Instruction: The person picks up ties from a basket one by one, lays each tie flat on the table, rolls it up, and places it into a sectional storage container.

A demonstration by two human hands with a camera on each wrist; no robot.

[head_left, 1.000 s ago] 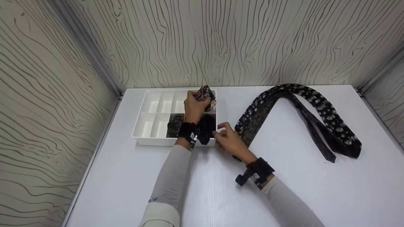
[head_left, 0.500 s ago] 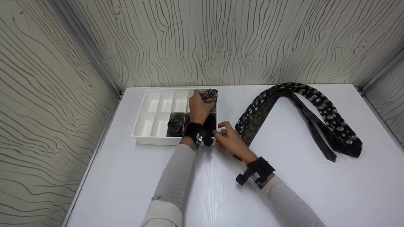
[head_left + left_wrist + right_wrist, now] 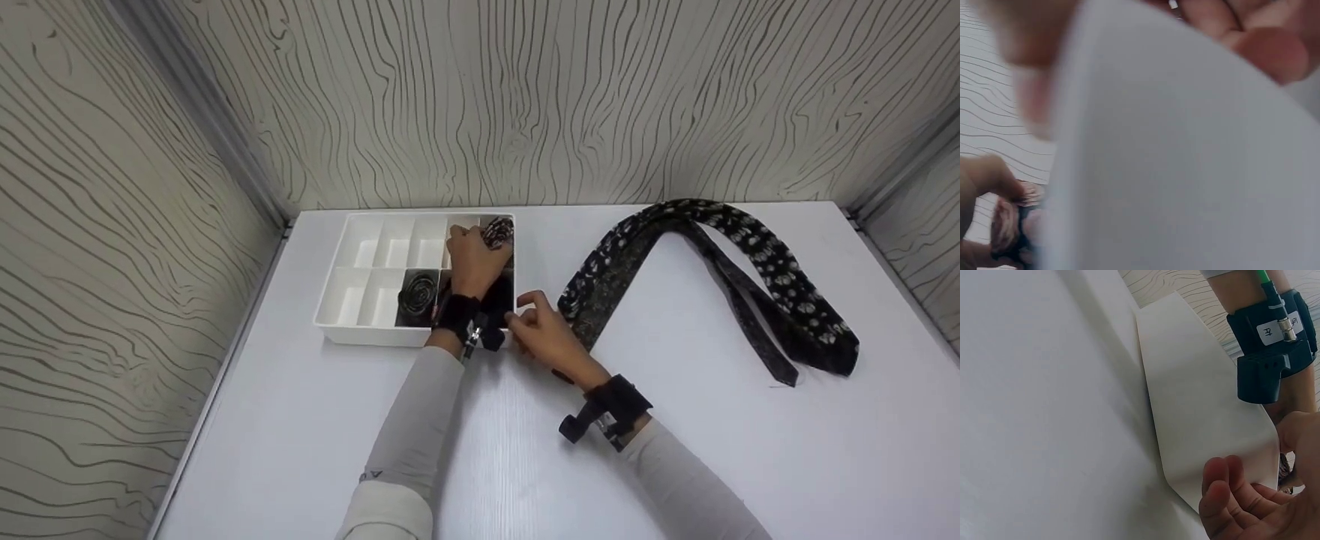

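Observation:
My left hand (image 3: 476, 262) grips a rolled-up patterned necktie (image 3: 497, 232) in the back right corner compartment of a white divided box (image 3: 375, 336). In the left wrist view, fingers pinch this rolled tie (image 3: 1013, 225) past the box wall. My right hand (image 3: 547, 334) is at the box's front right corner, its fingers relaxed and bent. The right wrist view shows those fingertips (image 3: 1216, 492) against the outer wall of the box. A dark coiled tie (image 3: 418, 292) sits in a front compartment; the dark contents to its right are partly hidden by my left wrist.
Right of the box, a long black tie with white flowers (image 3: 780, 262) lies in an arch on the white table (image 3: 675, 420), with a brown patterned length (image 3: 611, 300) along its left side. A wood-patterned wall (image 3: 600, 97) stands close behind the box.
My left hand has brought the rolled tie down from above the box's back right compartment into it, turning the coil face up. The right hand has stayed at the corner.

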